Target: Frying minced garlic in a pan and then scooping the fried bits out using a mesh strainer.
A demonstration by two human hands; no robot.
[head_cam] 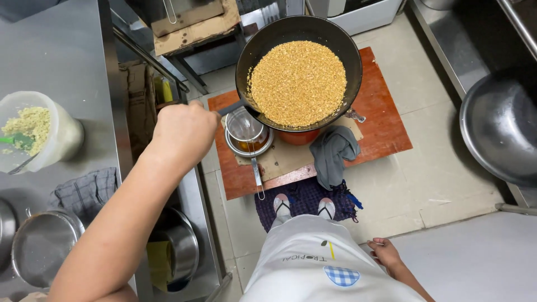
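My left hand point(183, 130) grips the dark handle of a big black pan point(258, 46), held above the floor. The pan is filled with golden fried crumbs point(298, 83). Just under the handle, a wire strainer point(246, 126) rests on a small metal bowl point(249, 146) with amber liquid, on a red wooden board point(380, 126). My right hand point(386, 254) hangs at my side, fingers loosely apart, holding nothing. I wear a white apron point(319, 263) and flip-flops.
A grey cloth point(333, 152) lies on the board by an orange pot under the pan. On the steel counter at left stand a plastic container of pale crumbs point(33, 131), a checked towel point(84, 193) and metal pots point(42, 246). A large steel bowl point(500, 131) sits at right.
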